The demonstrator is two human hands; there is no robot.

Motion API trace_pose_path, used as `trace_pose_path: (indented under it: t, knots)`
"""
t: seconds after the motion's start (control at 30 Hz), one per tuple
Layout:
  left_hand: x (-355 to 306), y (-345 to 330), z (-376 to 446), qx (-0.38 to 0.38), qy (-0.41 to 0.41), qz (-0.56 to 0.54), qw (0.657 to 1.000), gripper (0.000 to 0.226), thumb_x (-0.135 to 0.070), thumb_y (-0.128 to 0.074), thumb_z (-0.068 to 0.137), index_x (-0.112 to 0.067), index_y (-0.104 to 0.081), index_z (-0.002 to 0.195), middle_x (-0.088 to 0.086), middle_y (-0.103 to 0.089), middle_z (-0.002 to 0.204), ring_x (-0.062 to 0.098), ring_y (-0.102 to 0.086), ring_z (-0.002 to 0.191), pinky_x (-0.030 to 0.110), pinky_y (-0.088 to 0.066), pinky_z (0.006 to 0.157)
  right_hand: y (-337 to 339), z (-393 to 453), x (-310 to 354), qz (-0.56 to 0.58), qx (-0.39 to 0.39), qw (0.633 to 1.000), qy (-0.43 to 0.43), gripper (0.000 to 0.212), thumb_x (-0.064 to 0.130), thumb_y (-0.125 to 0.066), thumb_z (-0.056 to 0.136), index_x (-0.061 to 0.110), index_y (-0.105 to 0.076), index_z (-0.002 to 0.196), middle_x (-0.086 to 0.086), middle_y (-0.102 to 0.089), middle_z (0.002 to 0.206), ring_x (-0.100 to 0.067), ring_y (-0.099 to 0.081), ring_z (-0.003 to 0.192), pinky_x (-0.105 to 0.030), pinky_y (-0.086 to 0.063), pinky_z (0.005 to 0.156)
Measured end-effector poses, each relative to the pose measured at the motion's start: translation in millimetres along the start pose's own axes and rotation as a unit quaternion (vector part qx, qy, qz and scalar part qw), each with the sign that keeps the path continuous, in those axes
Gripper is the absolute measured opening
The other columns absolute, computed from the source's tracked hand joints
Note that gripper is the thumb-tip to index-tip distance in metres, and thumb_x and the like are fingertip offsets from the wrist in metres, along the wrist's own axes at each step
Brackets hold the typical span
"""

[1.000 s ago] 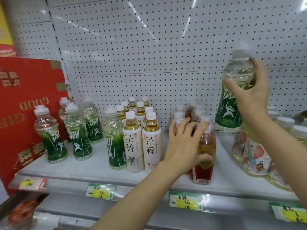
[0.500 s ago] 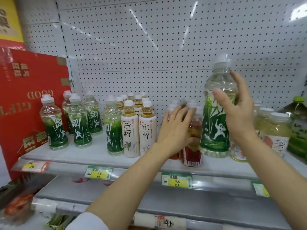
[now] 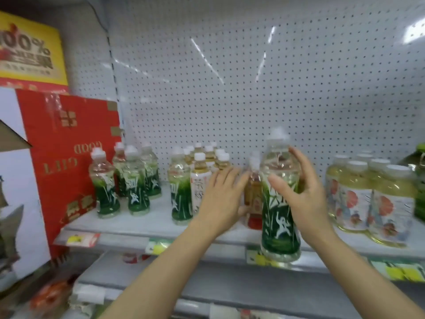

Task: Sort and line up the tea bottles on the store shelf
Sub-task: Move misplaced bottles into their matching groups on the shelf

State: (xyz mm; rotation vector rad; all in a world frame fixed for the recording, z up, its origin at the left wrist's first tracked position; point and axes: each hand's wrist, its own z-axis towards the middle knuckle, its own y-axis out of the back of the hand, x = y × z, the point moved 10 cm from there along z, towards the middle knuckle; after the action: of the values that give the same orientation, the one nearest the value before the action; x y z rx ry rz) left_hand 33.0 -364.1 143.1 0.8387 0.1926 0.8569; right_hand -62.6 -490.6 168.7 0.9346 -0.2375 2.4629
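a red gift carton (image 3: 69, 143) stands at the left end of the store shelf (image 3: 142, 223), with a yellow sign (image 3: 30, 49) above it and white pegboard (image 3: 230, 88) behind everything. four green-label bottles (image 3: 125, 180) stand loosely grouped near the carton, a fifth (image 3: 180, 192) a little to their right, touching a row of white-label tea bottles (image 3: 201, 178) that runs back toward the pegboard. on the right, a block of large floral-label bottles (image 3: 372, 199) crowds the shelf out to its front edge.

my right hand (image 3: 303, 196) grips a green-label bottle (image 3: 280, 199) around its middle, thumb in front and fingers curled behind; it is upright, white-capped, pale liquid above a dark green wrap with a white figure, its base hanging level with the shelf's front lip. my left hand (image 3: 222, 199) lies spread, fingers straight, against an amber tea bottle (image 3: 253, 192) with a red label, which stands just behind the held one.

bare shelf shows between the two green groups and along the front strip, where yellow price tags (image 3: 158, 246) sit. the picture is blurred, so label print cannot be read.
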Motion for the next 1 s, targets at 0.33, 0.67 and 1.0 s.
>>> trace_pose_path:
  t: [0.33,0.67,1.0]
  knots:
    - [129.4,21.8,-82.8,-0.058,-0.023,0.054,0.997,0.066,-0.056,-0.074,0.076,-0.02,-0.057,0.129,-0.001,-0.061,0.129,0.021,-0.059,0.118,0.035,-0.049,0.097,-128.5,-26.0,-6.5,0.008,0.021,0.999,-0.04,0.077,0.045,-0.072,0.073,0.04,-0.043,0.143,0.044,-0.04,0.133,0.028,-0.034,0.123,-0.009,-0.029,0.099]
    - [309.6,-12.8,-130.2,0.039,0.184,-0.041,0.981,0.076,-0.048,-0.064,0.091,-0.014,-0.033,0.151,0.003,-0.039,0.152,0.022,-0.035,0.141,0.032,-0.034,0.113,-277.5,-24.8,-18.4,-0.009,0.042,0.997,-0.058,0.079,0.04,-0.073,0.08,0.043,-0.034,0.148,0.031,-0.035,0.147,0.026,-0.028,0.128,-0.003,-0.024,0.099]
    - [374.4,-97.5,-95.3,0.096,0.392,-0.209,0.891,0.077,-0.045,-0.067,0.091,-0.01,-0.022,0.143,0.017,-0.063,0.121,0.034,-0.069,0.095,0.048,-0.057,0.084,-333.3,-7.3,-43.1,-0.027,0.015,0.995,-0.09,0.078,0.027,-0.073,0.087,0.034,-0.031,0.152,0.013,-0.033,0.158,-0.002,-0.029,0.144,-0.028,-0.026,0.117]
